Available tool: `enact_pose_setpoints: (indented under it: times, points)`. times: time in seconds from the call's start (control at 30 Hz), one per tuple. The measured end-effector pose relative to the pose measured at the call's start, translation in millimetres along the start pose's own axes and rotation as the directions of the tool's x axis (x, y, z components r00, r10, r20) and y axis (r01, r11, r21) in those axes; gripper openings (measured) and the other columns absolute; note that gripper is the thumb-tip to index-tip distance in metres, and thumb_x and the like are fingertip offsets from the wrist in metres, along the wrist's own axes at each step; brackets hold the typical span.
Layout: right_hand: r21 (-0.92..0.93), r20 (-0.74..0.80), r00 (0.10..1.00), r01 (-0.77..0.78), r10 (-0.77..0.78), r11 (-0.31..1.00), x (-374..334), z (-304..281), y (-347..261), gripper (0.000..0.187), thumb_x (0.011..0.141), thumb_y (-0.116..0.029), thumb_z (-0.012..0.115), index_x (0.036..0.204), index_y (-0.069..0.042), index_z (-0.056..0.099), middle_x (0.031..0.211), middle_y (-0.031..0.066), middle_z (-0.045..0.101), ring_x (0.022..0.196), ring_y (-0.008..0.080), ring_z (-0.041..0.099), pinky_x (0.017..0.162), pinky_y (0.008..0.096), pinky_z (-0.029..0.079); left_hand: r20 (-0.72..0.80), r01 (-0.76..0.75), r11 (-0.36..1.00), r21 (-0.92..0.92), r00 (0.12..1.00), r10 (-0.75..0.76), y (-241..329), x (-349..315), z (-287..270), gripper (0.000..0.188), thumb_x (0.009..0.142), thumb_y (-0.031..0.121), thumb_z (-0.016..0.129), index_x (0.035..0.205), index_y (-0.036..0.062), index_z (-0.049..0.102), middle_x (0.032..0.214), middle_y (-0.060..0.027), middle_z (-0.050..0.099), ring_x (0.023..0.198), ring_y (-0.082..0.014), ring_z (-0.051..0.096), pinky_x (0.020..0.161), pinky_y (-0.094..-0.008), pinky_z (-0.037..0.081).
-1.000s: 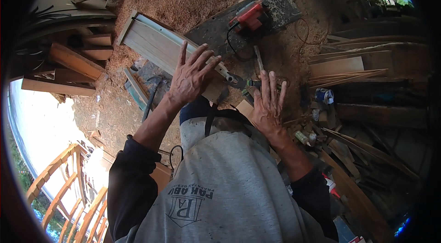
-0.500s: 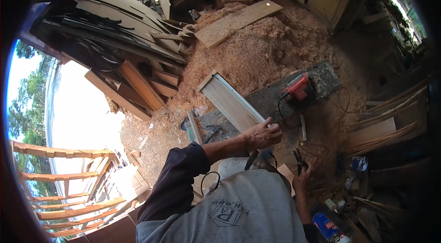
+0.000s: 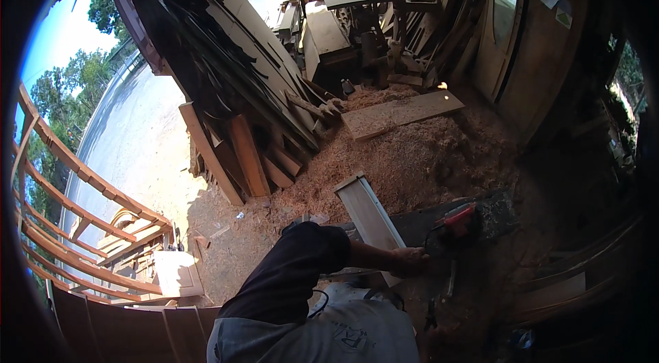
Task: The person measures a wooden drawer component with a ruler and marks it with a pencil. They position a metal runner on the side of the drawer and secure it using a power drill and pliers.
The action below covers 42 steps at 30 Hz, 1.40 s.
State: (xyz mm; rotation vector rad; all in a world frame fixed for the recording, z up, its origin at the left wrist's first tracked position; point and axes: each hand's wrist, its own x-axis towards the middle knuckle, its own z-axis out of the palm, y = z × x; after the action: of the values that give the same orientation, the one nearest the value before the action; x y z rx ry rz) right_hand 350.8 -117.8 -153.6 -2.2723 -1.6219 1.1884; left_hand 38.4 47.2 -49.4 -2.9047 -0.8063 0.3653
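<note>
My left hand (image 3: pixel 410 261) is closed on the near edge of a narrow wooden drawer (image 3: pixel 371 215). A pale metal strip runs along the drawer's right side, and a short crosspiece caps its far end. Down in the shade on the right, my right hand (image 3: pixel 441 333) grips dark pliers (image 3: pixel 431 313); its fingers show only dimly. Beyond my hands, a red power tool (image 3: pixel 458 217) with a black cord lies on the dark bench (image 3: pixel 495 213). Between the hands and that tool is a slim, light-handled tool (image 3: pixel 451 278).
A sawdust heap (image 3: pixel 412 157) rises behind the bench, with a loose board (image 3: pixel 405 114) on it. Long planks (image 3: pixel 254 40) lean at the left. A slatted wooden frame (image 3: pixel 89 188) stands by the bright road. Doors (image 3: pixel 542 47) stand at the far right.
The view has tilted up and shifted, so the bench and hands sit lower and more of the far yard shows. My left hand stays on the drawer; my right still has the pliers.
</note>
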Motion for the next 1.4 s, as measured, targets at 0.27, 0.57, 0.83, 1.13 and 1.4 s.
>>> enact_pose_setpoints:
  times: [0.27,0.57,0.83,1.13,1.4]
  points:
    - [-0.107,0.1,0.994,0.063,-0.052,0.992,18.3,21.1,20.4,0.061,0.069,-0.001,0.055,0.127,0.017,0.052,0.134,0.0339,0.047,0.131,0.0486,0.044,0.112,0.0453,0.037,-0.035,-0.2,0.972,-0.121,0.98,0.197,-11.2,-16.2,-8.6,0.032,0.095,0.025,0.057,0.118,0.0039,0.064,0.119,-0.0101,0.062,0.107,-0.0246,0.061,0.086,-0.0408,0.05]
    - [-0.141,0.199,0.97,-0.112,0.139,0.984,54.5,58.7,32.3,0.037,0.07,-0.005,0.059,0.103,0.01,0.066,0.122,0.0327,0.06,0.114,0.0491,0.059,0.093,0.0506,0.049,0.168,0.325,0.944,-0.051,0.935,-0.313,33.1,-18.5,-34.1,0.026,0.091,0.019,0.061,0.111,0.0037,0.068,0.101,-0.0089,0.064,0.093,-0.0255,0.064,0.078,-0.0362,0.053]
    - [-0.066,0.275,0.961,-0.007,0.025,0.998,50.5,60.4,25.2,0.04,0.078,-0.013,0.062,0.112,0.006,0.063,0.127,0.0313,0.06,0.116,0.0467,0.059,0.092,0.0496,0.049,0.11,-0.115,0.981,-0.155,0.985,0.133,3.6,-14.6,-13.2,0.027,0.097,0.033,0.056,0.115,0.0147,0.064,0.114,-0.0043,0.058,0.113,-0.0246,0.059,0.085,-0.0427,0.052]
    - [0.189,0.003,0.911,0.405,-0.413,0.894,17.0,5.5,-79.4,0.051,0.096,-0.028,0.059,0.132,0.007,0.051,0.129,0.0277,0.059,0.122,0.0413,0.058,0.101,0.0454,0.046,-0.209,0.369,0.836,-0.405,0.853,-0.478,7.9,-71.5,33.8,0.046,0.081,0.038,0.067,0.12,0.0153,0.06,0.107,-0.009,0.056,0.115,-0.0284,0.053,0.116,-0.0567,0.025]
    - [-0.425,-0.212,0.543,0.698,-0.813,0.577,-34.0,-57.1,-172.6,0.067,0.086,-0.016,0.066,0.15,-0.009,0.046,0.123,0.02,0.055,0.108,0.0395,0.059,0.093,0.0505,0.049,-0.281,0.231,0.76,-0.607,0.833,-0.477,-0.6,-58.3,17.8,0.047,0.086,0.039,0.068,0.123,0.0114,0.064,0.106,-0.0078,0.061,0.117,-0.0265,0.057,0.123,-0.0543,0.02]
